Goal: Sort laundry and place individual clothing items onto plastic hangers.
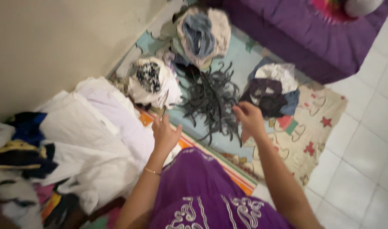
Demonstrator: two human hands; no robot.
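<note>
A: What lies far left?
B: White cloth (pixel 96 127) heaped by the wall, with a white bag of scraps (pixel 153 80) past it.
A: And the hands?
B: The left hand (pixel 165 133) pinches one thin dark strip; the right hand (pixel 249 118) closes narrowly on strips at the edge of the dark strip pile (pixel 211 99) on the mat (pixel 317 127).
A: Which step?
B: Sorting strips, I judge; separating one cleanly calls for a careful pull.

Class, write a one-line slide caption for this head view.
Two hands, left and right, over dark fabric strips on a mat.
</note>
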